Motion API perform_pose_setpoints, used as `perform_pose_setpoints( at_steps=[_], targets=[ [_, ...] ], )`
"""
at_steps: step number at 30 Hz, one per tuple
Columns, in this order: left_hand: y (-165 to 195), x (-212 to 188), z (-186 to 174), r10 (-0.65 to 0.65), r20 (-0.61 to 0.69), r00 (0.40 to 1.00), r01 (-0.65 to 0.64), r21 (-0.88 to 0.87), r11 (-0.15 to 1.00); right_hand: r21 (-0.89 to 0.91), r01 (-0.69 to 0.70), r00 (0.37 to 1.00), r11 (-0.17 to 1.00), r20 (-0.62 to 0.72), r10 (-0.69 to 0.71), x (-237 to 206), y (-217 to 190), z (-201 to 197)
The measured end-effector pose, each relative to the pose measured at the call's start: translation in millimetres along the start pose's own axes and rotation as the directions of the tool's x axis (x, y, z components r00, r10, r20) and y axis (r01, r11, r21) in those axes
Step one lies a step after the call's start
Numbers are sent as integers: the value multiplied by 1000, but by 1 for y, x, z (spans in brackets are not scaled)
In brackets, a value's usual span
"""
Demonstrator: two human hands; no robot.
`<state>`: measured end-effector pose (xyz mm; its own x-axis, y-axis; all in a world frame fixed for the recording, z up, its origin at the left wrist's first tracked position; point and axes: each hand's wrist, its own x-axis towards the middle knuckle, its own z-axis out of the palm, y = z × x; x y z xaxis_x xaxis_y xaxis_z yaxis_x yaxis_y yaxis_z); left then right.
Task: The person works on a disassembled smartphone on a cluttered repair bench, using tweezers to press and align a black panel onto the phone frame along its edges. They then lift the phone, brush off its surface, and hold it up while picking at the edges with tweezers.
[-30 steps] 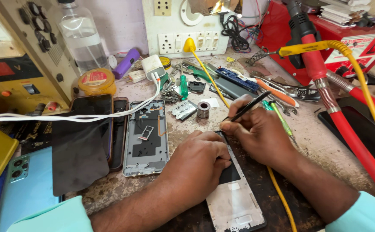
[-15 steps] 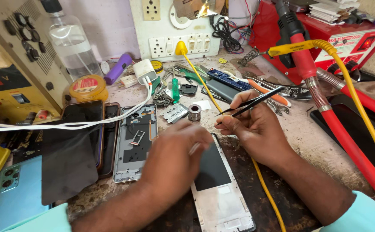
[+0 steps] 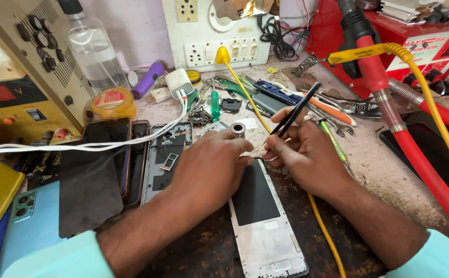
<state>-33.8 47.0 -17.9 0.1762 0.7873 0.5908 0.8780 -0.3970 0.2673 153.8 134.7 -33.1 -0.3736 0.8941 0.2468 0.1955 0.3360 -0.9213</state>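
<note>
L hand (image 3: 211, 167) lay palm-down on top end of the phone frame (image 3: 263, 216), pinning it flat on the workbench (image 3: 384, 170), fingers pressed, not wrapped. R hand (image 3: 307, 152) pinched black tweezers (image 3: 294, 114) like a pen, tip down at frame's top edge betw. both hands. Vs 1 s ago: hands sat a bit further up the frame, tweezers tilted steeper; frame not shifted much. Opened phone body (image 3: 165, 154) lay just left, dark phone (image 3: 98, 170) beside it, white cable (image 3: 80, 146) across both.

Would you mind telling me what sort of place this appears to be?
Probably a phone repair bench: an opened phone frame lies beside a bench power supply, and the right hand holds black tweezers over a phone panel.
</note>
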Motion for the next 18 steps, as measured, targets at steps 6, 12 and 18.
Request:
perform_pose_setpoints(
  at_steps=[6, 12, 18],
  targets=[
    [-3, 18, 26, -151, 226, 962, 139, 66, 988, -7, -13, 1000, 1000, 10, 13, -1, -1, 0],
    [-5, 11, 32, -21, 75, 997, 16, 65, 998, -90, 76, 996, 993, 53, -72, -6, -1, 3],
    [-2, 10, 38, -83, 11, 996, 83, 60, 995, -281, 118, 993, 953, 45, -109, -10, -7, 2]
  ],
)
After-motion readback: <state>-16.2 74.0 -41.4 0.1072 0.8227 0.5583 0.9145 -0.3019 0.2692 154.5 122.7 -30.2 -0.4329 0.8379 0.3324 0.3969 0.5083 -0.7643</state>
